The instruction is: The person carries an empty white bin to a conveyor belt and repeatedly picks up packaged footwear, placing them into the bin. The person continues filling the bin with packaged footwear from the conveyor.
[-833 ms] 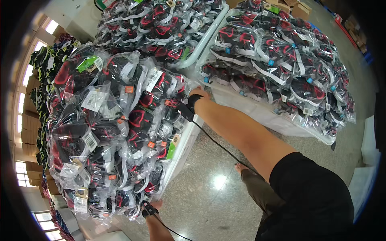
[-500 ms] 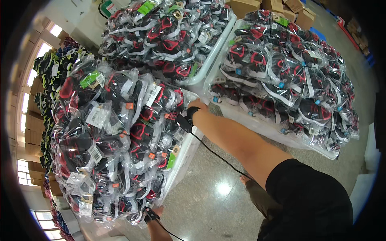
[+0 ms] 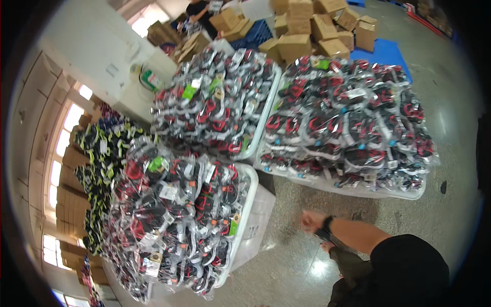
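Note:
My right hand (image 3: 312, 221) is over the floor, to the right of the nearest white bin (image 3: 250, 179) and apart from it. Its fingers look loosely bent and apart, with nothing seen between them; a black band is on the wrist. That bin is heaped with black, red and white shoes (image 3: 179, 220) in clear plastic bags, several with white, orange or green tags. My left hand is not in view.
Behind stands a second bin of bagged shoes (image 3: 215, 112); a third bin (image 3: 348, 128) is at the right. Cardboard boxes (image 3: 322, 30) lie beyond, near a person (image 3: 200, 15). Black and yellow-green shoes (image 3: 99, 158) are piled left. A green fire extinguisher (image 3: 149, 79) stands by the wall.
My right hand has let go of the nearest bin's far right corner and drawn back over the floor. My left hand has left the view. The view has shifted, showing more of the room beyond.

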{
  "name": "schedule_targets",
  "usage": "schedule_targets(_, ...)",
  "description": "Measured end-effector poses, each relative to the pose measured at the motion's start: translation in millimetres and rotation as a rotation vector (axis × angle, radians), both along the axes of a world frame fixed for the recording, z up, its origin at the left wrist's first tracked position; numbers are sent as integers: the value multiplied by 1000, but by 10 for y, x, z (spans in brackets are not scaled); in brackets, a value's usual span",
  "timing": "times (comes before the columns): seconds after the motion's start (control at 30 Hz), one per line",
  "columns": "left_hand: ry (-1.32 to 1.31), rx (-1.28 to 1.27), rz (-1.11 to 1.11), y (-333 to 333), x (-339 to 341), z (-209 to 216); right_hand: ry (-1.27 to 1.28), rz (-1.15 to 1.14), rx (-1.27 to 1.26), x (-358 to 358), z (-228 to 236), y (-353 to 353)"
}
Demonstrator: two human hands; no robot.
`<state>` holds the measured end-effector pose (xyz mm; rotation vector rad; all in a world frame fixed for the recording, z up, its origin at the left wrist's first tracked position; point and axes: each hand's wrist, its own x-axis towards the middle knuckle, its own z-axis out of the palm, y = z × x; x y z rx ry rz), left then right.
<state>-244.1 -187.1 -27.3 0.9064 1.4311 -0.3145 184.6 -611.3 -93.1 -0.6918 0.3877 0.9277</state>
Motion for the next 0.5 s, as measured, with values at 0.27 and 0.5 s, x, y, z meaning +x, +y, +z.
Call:
schedule_targets(0.27, -124, -66, -620, -899, 447, -90, 39, 68, -751, -2696, 701, -2909)
schedule_targets(0.5, -163, -116, -986, -2560, 1666, 384, 132, -509, -1031, -5011, 1808, -4564)
